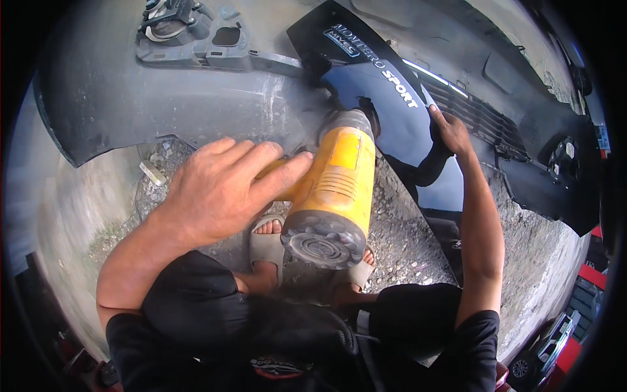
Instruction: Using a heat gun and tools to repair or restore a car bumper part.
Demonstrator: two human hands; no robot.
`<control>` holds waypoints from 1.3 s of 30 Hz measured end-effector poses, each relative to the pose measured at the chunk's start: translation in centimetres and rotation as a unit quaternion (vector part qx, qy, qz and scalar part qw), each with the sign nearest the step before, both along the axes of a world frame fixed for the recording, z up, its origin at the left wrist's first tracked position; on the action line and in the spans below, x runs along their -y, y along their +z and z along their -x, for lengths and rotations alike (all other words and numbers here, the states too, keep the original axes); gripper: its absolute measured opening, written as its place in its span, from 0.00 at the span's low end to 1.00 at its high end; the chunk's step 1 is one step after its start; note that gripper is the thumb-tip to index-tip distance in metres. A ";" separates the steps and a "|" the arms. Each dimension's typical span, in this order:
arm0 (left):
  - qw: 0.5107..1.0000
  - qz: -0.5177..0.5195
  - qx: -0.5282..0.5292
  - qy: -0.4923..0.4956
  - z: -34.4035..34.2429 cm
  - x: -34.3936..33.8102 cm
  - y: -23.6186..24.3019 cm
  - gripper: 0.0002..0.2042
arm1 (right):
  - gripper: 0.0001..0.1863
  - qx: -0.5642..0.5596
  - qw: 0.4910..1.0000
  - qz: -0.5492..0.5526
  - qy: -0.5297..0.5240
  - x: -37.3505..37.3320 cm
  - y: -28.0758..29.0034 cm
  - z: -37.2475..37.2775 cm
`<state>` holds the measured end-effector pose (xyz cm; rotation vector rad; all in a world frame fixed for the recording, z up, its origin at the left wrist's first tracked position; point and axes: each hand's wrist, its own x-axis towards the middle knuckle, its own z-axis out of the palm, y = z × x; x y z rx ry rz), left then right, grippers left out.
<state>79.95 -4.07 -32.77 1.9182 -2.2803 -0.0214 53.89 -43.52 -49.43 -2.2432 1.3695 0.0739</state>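
My left hand (222, 186) is wrapped round the handle of a yellow heat gun (339, 173), whose round, dark, vented rear end is towards me. Its dark nozzle end points away, at a glossy black car body panel (398, 127) with raised pale lettering. Whether the nozzle touches the panel is hidden behind the tool's body. At the panel's right edge, my right hand (449, 129) grips it, thumb side up, holding it tilted. The panel slants from the far middle down towards my right leg.
A large grey car bumper (215, 104) lies across the far side, with a dark slatted grille section (477, 117) at right. A plastic bracket (225, 39) rests on its far left. Gravelly ground (408, 242) surrounds my sandalled feet (268, 245). A vehicle (542, 349) stands far right.
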 end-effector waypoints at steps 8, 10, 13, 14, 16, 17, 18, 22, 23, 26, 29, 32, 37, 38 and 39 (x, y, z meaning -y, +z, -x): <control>0.999 -0.004 -0.006 -0.032 0.4 0.5 -0.8 0.28 | 0.49 0.033 0.999 -0.009 -0.008 0.7 -0.4 -0.2; 0.999 0.003 -0.008 -0.039 0.7 0.4 -1.0 0.25 | 0.49 0.034 0.999 -0.023 -0.007 1.2 -1.0 -0.6; 0.999 0.018 0.004 -0.048 0.9 0.4 -1.6 0.23 | 0.50 0.016 0.999 -0.047 -0.011 3.8 -2.9 0.5; 0.999 0.016 0.003 -0.045 0.8 0.3 -1.6 0.23 | 0.50 0.020 0.999 -0.030 -0.013 3.8 -3.4 0.4; 0.999 0.032 0.023 -0.033 0.5 0.2 -1.5 0.24 | 0.50 0.014 0.999 -0.031 -0.008 3.9 -3.9 0.3; 0.999 0.032 0.022 -0.030 0.4 0.1 -1.6 0.24 | 0.50 0.008 0.999 -0.030 -0.005 4.0 -4.1 0.3; 0.999 0.042 0.020 -0.022 0.3 0.0 -1.7 0.24 | 0.50 0.008 1.000 -0.030 -0.003 4.0 -4.3 0.3; 0.999 0.048 0.002 -0.006 0.1 0.3 -1.6 0.26 | 0.50 0.022 1.000 -0.014 0.005 3.9 -4.5 0.7; 0.999 0.048 0.002 -0.006 0.0 0.5 -1.8 0.26 | 0.50 0.021 1.000 -0.012 0.002 3.8 -4.4 0.8; 0.998 0.040 -0.055 0.008 -0.7 1.4 -2.7 0.27 | 0.51 0.023 1.000 -0.018 -0.003 2.9 -3.2 0.7; 0.970 0.025 -0.183 0.155 -1.8 1.8 -2.9 0.23 | 0.52 0.001 1.000 -0.026 -0.005 2.6 -2.5 0.2; 0.961 0.048 -0.182 0.205 -3.3 3.1 -2.6 0.20 | 0.49 -0.003 0.999 -0.008 0.033 0.9 -0.1 -0.4; 0.934 -0.015 -0.212 0.286 -3.1 4.9 0.5 0.20 | 0.45 -0.001 0.998 -0.040 0.039 -1.0 3.5 0.5; 0.937 0.014 -0.239 0.253 -3.1 4.8 0.7 0.20 | 0.45 0.000 0.998 -0.040 0.038 -1.4 4.0 0.5; 0.938 0.014 -0.238 0.253 -3.0 4.7 0.7 0.20 | 0.44 -0.007 0.997 -0.066 0.029 -1.6 4.4 0.5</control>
